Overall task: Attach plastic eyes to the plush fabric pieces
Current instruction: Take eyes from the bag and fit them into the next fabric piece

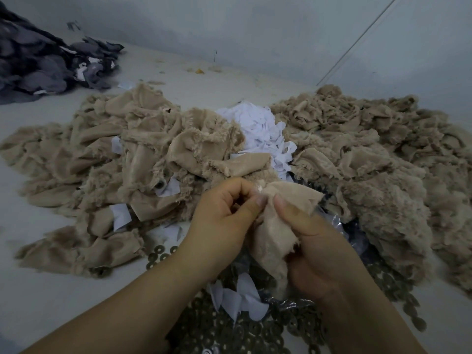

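Tan plush piece point(274, 233) held between both hands, long axis running from upper right down toward the person, backing side up. Left hand point(224, 221) pinches its upper edge, fingers curled; right hand point(314, 246) grips its right side, thumb on top. Clear plastic bag point(339, 228) lies under the hands (contents too dark to tell). Metal washers point(255, 330) scattered on the table point(38, 290) below.

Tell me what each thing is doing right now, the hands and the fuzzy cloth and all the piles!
left hand: pinches the held plush piece
right hand: grips the held plush piece
held plush piece: crumpled, lifted between both hands
tan plush pieces: heaped loose
white scraps: piled between tan heaps
metal washers: scattered flat
grey fabric: heaped, far left
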A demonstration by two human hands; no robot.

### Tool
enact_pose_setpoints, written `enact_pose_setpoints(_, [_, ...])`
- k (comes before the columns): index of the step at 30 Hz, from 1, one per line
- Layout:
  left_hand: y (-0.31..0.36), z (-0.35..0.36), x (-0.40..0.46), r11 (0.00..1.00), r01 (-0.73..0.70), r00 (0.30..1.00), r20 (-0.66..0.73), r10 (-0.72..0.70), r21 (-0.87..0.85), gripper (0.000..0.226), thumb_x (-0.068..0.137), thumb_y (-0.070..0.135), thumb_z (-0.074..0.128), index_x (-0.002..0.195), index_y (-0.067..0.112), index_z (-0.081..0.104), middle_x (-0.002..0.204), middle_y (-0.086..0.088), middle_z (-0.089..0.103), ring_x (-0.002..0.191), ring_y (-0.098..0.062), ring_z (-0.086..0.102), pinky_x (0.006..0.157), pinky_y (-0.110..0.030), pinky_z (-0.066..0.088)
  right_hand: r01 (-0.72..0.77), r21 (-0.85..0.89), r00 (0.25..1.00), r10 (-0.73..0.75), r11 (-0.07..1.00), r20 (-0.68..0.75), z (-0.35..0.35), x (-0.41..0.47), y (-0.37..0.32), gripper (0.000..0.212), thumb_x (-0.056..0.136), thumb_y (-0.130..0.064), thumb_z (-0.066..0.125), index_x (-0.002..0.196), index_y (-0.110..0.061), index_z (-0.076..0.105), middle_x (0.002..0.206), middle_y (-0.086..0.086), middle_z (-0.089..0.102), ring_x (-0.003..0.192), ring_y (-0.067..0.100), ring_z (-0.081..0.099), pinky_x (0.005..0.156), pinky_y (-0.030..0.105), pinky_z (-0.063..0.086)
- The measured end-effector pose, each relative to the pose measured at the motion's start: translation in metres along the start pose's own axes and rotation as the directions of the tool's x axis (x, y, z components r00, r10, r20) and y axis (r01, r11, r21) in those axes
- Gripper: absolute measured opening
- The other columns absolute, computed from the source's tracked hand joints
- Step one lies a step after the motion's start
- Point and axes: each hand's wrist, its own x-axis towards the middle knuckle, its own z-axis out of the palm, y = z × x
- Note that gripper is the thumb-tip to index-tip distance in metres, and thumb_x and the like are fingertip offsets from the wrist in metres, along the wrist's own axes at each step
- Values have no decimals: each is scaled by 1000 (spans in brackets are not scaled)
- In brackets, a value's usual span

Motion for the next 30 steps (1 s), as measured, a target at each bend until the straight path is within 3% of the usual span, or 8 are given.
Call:
enact_pose_setpoints(4, [5, -3, 4, 996, -56, 998, 3, 56, 65, 29, 97, 16, 54, 68, 16, 56, 60, 3, 47, 57, -7, 42, 53, -17, 39, 98, -122, 988, -112, 988, -109, -1, 2, 0, 48, 81, -29, 67, 121, -2, 68, 116, 20, 72, 109, 36, 70, 97, 51, 54])
enact_pose_setpoints(8, [5, 2, 4, 1000, 17, 999, 40, -18, 10, 32, 100, 21, 49, 70, 10, 52, 62, -4, 42, 59, -15, 37, 53, -22, 35, 109, -152, 975, -136, 982, -174, 2, 2, 2, 42, 85, -32, 61, 115, -4, 71, 108, 17, 75, 99, 30, 74, 80, 41, 62])
enact_pose_setpoints(12, [1, 3, 1, 1000, -8, 996, 84, 7, 18, 35, 92, 38, 61, 71, 11, 53, 61, 2, 45, 58, -8, 43, 53, -19, 40, 117, -206, 962, -163, 971, -218, 2, 1, 1, 38, 93, -32, 58, 116, -3, 69, 103, 17, 76, 95, 29, 75, 71, 35, 63])
enact_pose_setpoints(15, [-3, 2, 0, 993, -30, 996, 86, 20, 113, 26, 88, 28, 68, 74, 9, 58, 62, -1, 50, 58, -8, 46, 53, -21, 42, 97, -236, 953, -158, 967, -258, 1, 1, 0, 39, 97, -34, 55, 112, -1, 70, 99, 19, 76, 91, 30, 76, 69, 36, 63])
enact_pose_setpoints(18, [-4, 2, 1, 996, 1, 999, 38, -4, 88, 27, 96, 12, 59, 69, 12, 56, 59, 5, 48, 55, -5, 43, 52, -17, 40, 77, -238, 951, -143, 968, -273, 2, 1, 1, 42, 98, -37, 55, 116, -2, 68, 100, 20, 76, 91, 31, 76, 65, 36, 62])
enact_pose_setpoints(22, [-4, 5, 1, 999, 40, 998, 45, -39, -29, 31, 99, 14, 53, 68, 14, 56, 57, 8, 44, 53, -3, 40, 50, -15, 38, 98, -163, 968, -132, 982, -211, 3, -1, 2, 53, 82, -41, 66, 116, 0, 69, 109, 23, 73, 102, 35, 72, 83, 43, 61])
enact_pose_setpoints(26, [-3, 6, 1, 998, 40, 995, 89, -35, -56, 29, 93, 28, 52, 67, 15, 54, 57, 8, 43, 53, -4, 39, 49, -17, 36, 48, -94, 977, -67, 994, -205, 5, -1, 1, 40, 79, -27, 71, 106, 2, 74, 104, 23, 74, 93, 33, 75, 70, 37, 63])
enact_pose_setpoints(30, [-6, 8, 2, 1000, -13, 994, 108, 11, 16, 36, 91, 30, 53, 65, 7, 48, 58, 2, 41, 54, -9, 38, 49, -21, 34, -9, -68, 979, -5, 998, -206, 6, 0, 2, 51, 80, -32, 69, 117, 3, 68, 114, 25, 71, 104, 35, 71, 84, 42, 59])
